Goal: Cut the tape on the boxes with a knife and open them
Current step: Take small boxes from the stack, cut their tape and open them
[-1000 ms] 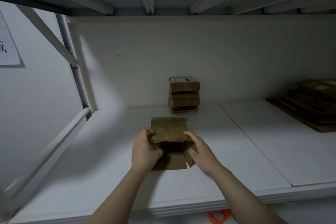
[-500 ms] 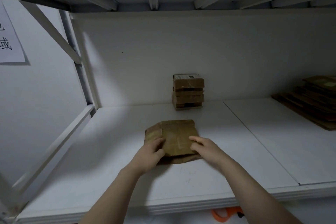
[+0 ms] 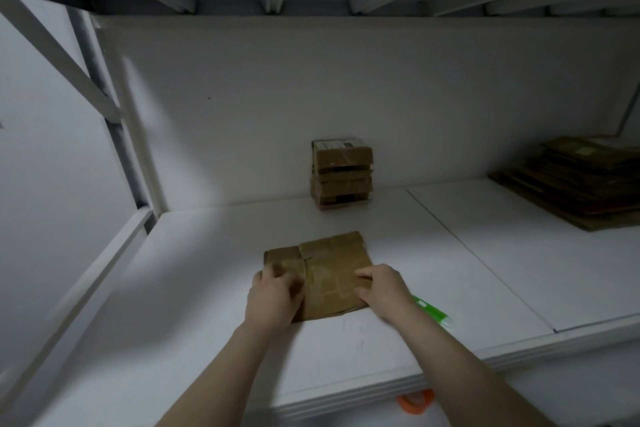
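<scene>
The flattened box lies low in the middle of the frame on the white shelf. It looks light and thin, stiff across its panels but ready to fold at the creases, and its tape is probably slick, so the outer edges seem the best hold. The right hand pinches its right edge. The left hand lies on the left part with fingers bent; gripping or pressing, I cannot tell. The green knife lies just right of the right wrist. A stack of boxes stands at centre, against the back wall.
</scene>
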